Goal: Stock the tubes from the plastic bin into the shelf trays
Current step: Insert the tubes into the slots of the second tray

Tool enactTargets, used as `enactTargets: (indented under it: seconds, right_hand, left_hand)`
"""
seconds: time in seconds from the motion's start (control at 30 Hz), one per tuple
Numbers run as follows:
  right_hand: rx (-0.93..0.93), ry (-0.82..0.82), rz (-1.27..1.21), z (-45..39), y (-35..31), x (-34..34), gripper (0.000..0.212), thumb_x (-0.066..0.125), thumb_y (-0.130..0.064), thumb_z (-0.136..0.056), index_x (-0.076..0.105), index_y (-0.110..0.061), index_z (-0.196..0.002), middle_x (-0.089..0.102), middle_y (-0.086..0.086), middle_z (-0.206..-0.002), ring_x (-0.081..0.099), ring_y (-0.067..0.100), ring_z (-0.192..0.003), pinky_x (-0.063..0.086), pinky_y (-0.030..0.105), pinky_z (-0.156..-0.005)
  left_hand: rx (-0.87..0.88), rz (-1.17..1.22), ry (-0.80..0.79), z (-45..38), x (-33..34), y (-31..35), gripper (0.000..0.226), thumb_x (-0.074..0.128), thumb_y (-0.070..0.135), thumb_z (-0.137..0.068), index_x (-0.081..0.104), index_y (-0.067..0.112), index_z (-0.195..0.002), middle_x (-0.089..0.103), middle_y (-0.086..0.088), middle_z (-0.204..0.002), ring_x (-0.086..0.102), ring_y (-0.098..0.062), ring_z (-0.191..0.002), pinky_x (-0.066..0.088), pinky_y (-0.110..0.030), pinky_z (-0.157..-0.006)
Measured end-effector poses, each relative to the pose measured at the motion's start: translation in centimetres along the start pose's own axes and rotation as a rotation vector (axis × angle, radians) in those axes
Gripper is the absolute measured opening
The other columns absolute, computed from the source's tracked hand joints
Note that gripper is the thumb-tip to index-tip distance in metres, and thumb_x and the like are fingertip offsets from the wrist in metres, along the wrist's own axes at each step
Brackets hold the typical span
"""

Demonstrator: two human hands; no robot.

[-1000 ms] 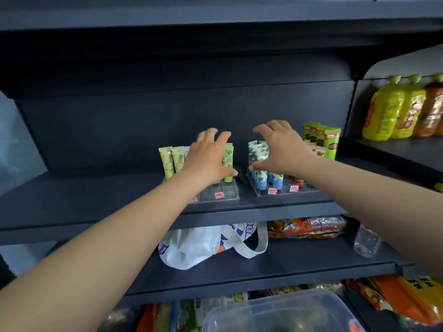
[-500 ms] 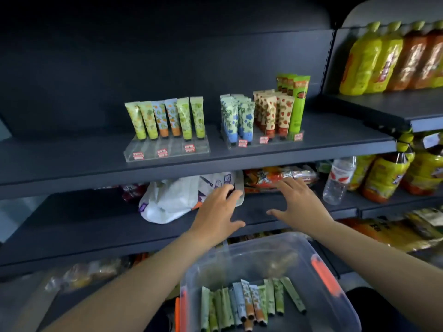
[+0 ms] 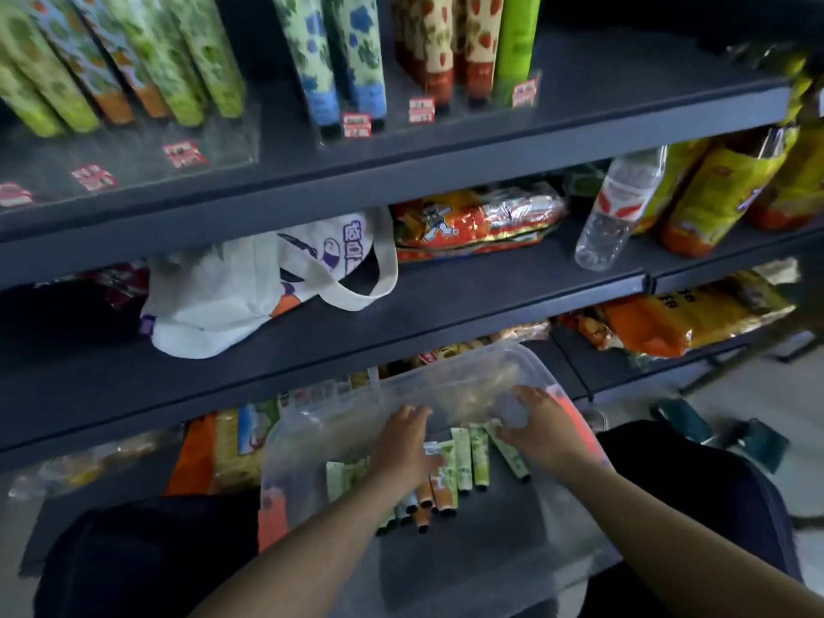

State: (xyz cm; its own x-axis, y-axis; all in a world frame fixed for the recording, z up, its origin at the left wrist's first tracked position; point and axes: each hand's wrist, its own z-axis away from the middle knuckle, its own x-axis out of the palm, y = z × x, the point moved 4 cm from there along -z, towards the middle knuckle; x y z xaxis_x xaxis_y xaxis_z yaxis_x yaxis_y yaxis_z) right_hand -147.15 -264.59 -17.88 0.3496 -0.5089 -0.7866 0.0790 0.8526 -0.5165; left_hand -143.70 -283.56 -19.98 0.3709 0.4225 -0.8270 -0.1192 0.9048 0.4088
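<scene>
A clear plastic bin (image 3: 526, 568) with orange latches sits low in front of me and holds several patterned tubes (image 3: 463, 466) lying side by side. My left hand (image 3: 403, 448) lies on the left tubes with its fingers stretched forward and covers part of them. My right hand (image 3: 541, 434) reaches down at the right end of the row, its spread fingertips touching the tubes' upper ends. On the top shelf a clear left tray (image 3: 133, 153) holds green and blue-orange tubes upright. The right tray (image 3: 356, 124) holds blue, red and green tubes.
A white tote bag (image 3: 232, 296), a snack pack (image 3: 477, 220) and a water bottle (image 3: 611, 211) lie on the middle shelf. Yellow-orange packets (image 3: 686, 318) fill the lower right shelf. The dark shelf edge (image 3: 401, 341) juts out just above the bin.
Both hands came down from the shelf trays, past the middle shelf, into the bin and onto the tubes. The view tilted down and closer to the bin.
</scene>
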Motion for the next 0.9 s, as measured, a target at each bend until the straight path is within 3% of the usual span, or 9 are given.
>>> enactTargets:
  seconds: [0.1,0.23,0.4,0.43,0.53,0.8,0.9]
  right_hand:
    - [0.146,-0.078,-0.126,-1.1,1.9,3.3,0.042,0.071,-0.027,-0.079,0.053,-0.016,-0.116,0.056,-0.002,-0.104,0.057,0.022,-0.103,0.041,0.026,-0.076]
    - [0.239,-0.234,-0.209,-2.9,5.0,8.7,0.038,0.073,-0.025,-0.076,0.057,-0.016,-0.109,0.06,-0.001,-0.102,0.06,0.021,-0.102,0.045,0.028,-0.08]
    - [0.303,-0.342,-0.169,-3.9,6.1,11.2,0.006,0.065,-0.024,-0.082,0.063,-0.018,-0.083,0.055,0.004,-0.091,0.058,0.02,-0.093,0.036,0.024,-0.069]
    - [0.314,-0.34,-0.188,-4.2,6.3,11.7,0.005,0.066,-0.023,-0.081,0.064,-0.019,-0.082,0.056,0.005,-0.091,0.061,0.023,-0.098,0.039,0.026,-0.07]
    - [0.383,-0.282,-0.284,-4.4,6.5,12.9,0.023,0.068,-0.02,-0.082,0.07,-0.01,-0.102,0.068,0.012,-0.105,0.061,0.027,-0.107,0.039,0.025,-0.074]
    - [0.454,-0.191,-0.281,-5.2,6.6,13.6,0.021,0.06,-0.018,-0.084,0.072,-0.003,-0.09,0.07,0.016,-0.093,0.064,0.029,-0.092,0.033,0.026,-0.06]
    - [0.467,-0.198,-0.29,-5.3,6.8,13.9,0.021,0.061,-0.019,-0.085,0.072,-0.002,-0.092,0.07,0.016,-0.095,0.064,0.028,-0.095,0.036,0.025,-0.063]
  left_hand:
    - [-0.057,0.021,-0.072,-2.2,3.2,-0.3,0.066,0.066,0.032,-0.084,0.034,0.017,-0.14,0.037,-0.002,-0.14,0.037,-0.021,-0.13,0.036,-0.034,-0.105]
    - [-0.089,0.014,-0.137,-5.3,6.2,-1.2,0.064,0.064,0.02,-0.086,0.033,0.021,-0.142,0.037,-0.002,-0.143,0.036,-0.022,-0.131,0.037,-0.031,-0.101]
    - [-0.116,0.021,-0.234,-7.6,8.8,-2.8,0.075,0.071,0.035,-0.082,0.032,0.019,-0.143,0.031,-0.002,-0.148,0.031,-0.021,-0.136,0.033,-0.031,-0.104]
    - [-0.121,0.008,-0.245,-7.8,9.3,-3.1,0.077,0.071,0.038,-0.08,0.031,0.018,-0.144,0.03,-0.003,-0.149,0.03,-0.022,-0.136,0.032,-0.031,-0.105]
    - [-0.119,-0.086,-0.281,-8.5,10.3,-3.6,0.079,0.069,0.044,-0.08,0.031,0.018,-0.144,0.028,-0.004,-0.15,0.026,-0.025,-0.137,0.027,-0.036,-0.111]
    - [-0.083,-0.179,-0.305,-8.8,11.8,-3.9,0.068,0.066,0.044,-0.08,0.035,0.026,-0.139,0.032,-0.003,-0.136,0.027,-0.025,-0.129,0.025,-0.036,-0.102]
    - [-0.092,-0.137,-0.309,-8.9,12.1,-4.0,0.068,0.07,0.041,-0.077,0.038,0.026,-0.136,0.032,-0.002,-0.136,0.026,-0.024,-0.129,0.024,-0.035,-0.101]
